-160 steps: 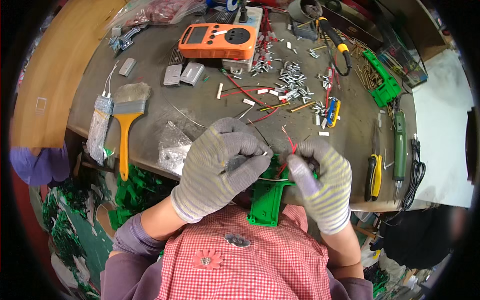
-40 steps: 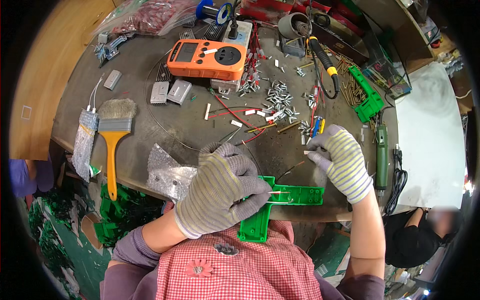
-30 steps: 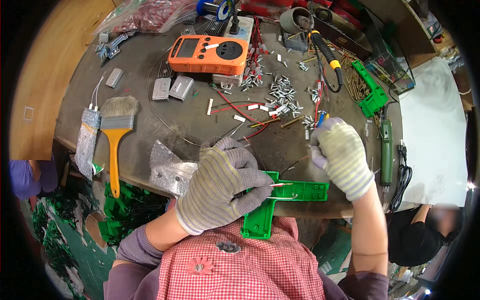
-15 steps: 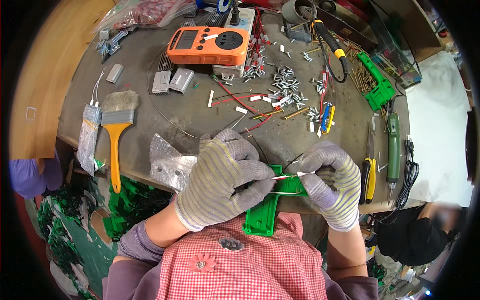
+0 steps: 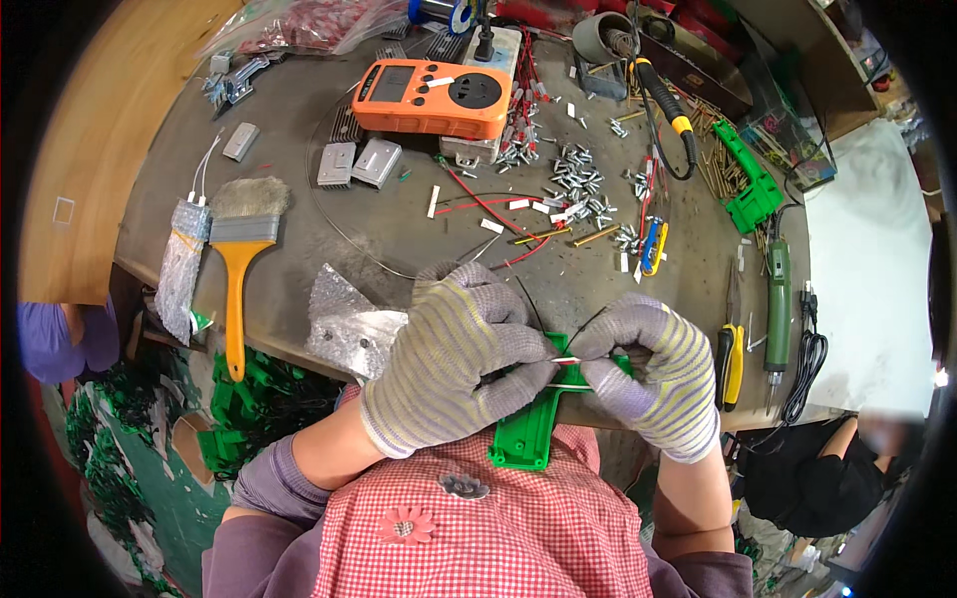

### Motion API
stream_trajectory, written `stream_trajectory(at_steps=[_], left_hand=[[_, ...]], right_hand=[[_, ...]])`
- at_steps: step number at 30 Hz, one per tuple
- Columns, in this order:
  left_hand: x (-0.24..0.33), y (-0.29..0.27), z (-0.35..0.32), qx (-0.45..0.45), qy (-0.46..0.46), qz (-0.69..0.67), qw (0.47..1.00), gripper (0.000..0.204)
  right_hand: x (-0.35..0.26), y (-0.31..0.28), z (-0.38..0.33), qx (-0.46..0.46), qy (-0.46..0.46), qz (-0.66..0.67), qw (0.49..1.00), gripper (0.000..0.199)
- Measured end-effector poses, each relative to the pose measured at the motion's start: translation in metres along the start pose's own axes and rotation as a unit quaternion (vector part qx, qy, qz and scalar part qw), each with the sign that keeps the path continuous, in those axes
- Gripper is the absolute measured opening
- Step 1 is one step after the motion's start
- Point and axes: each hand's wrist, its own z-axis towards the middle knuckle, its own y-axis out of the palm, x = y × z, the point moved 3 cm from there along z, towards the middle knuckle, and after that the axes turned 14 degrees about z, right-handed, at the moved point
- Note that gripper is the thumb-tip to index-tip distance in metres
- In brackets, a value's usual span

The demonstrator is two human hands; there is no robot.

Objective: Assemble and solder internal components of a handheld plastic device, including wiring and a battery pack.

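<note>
My left hand [image 5: 464, 359], in a striped knit glove, pinches a thin wire [image 5: 566, 361] with red and white parts. My right hand [image 5: 653, 371], gloved the same way, is closed on the other end of this wire, its fingertips almost touching the left ones. Below both hands lies a green plastic housing [image 5: 522, 439], partly covered by the left fingers, against the red checked apron. A black wire [image 5: 528, 299] rises from between the hands. Just left of my left hand rests a bubble-wrap packet [image 5: 344, 324] on the table edge.
Beyond the hands are loose screws [image 5: 578, 179], red wires [image 5: 469, 189] and an orange meter [image 5: 434, 97]. A brush [image 5: 236, 289] lies left; pliers [image 5: 732, 359] and a green electric screwdriver [image 5: 778, 309] lie right. A soldering iron [image 5: 666, 100] hangs at the back. Another person [image 5: 817, 478] sits at right.
My right hand has moved left, bringing its fingertips up to my left ones. The white sleeve on the wire, visible at the right fingertips before, is now mostly hidden. The whole view has shifted slightly.
</note>
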Motion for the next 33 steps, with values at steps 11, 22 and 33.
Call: stream_trajectory(at_steps=[11, 22, 33], left_hand=[[0.003, -0.004, 0.000, -0.008, -0.009, -0.001, 1.000, 0.014], [0.010, -0.008, 0.003, -0.092, -0.027, 0.028, 0.995, 0.016], [0.022, -0.005, -0.003, -0.004, 0.018, 0.166, 0.986, 0.017]], right_hand=[[-0.004, 0.010, -0.002, -0.013, 0.018, -0.017, 1.000, 0.011], [-0.009, 0.001, -0.014, 0.042, -0.075, -0.082, 0.993, 0.015], [0.003, -0.008, -0.026, 0.078, -0.167, -0.235, 0.954, 0.018]])
